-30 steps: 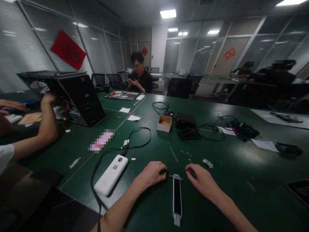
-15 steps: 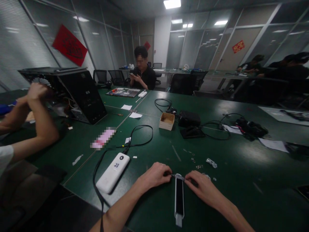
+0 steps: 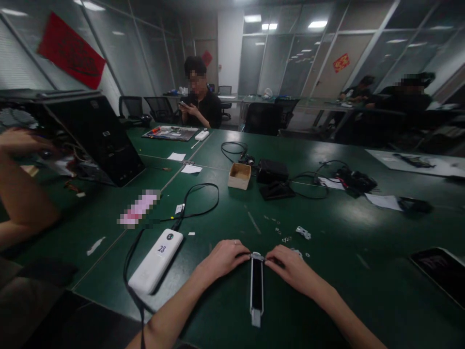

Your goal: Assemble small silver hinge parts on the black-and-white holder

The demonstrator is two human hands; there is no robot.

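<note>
A long, narrow object (image 3: 256,286) with a black strip inside a white or silver frame lies on the green table, pointing away from me. Its near end has a pale tab, and a small metal piece crosses its far end. My left hand (image 3: 225,259) pinches at the left side of that far end. From the right, my right hand (image 3: 290,266) closes its thumb and fingers on the same end. Small metal rings (image 3: 286,239) and a silver metal bracket (image 3: 303,232) lie just beyond my right hand.
On my left lies a white power bank (image 3: 156,261) with a black cable. Ahead stand a small open box (image 3: 240,176) and a black box-shaped device (image 3: 272,170). An open computer tower (image 3: 98,135) has a co-worker's arm (image 3: 25,184) reaching in. A dark-screened tablet (image 3: 443,274) lies right.
The view has turned slightly right, bringing the tablet into sight. Both hands stay at the narrow object's far end. The co-worker's hand at the tower sits lower.
</note>
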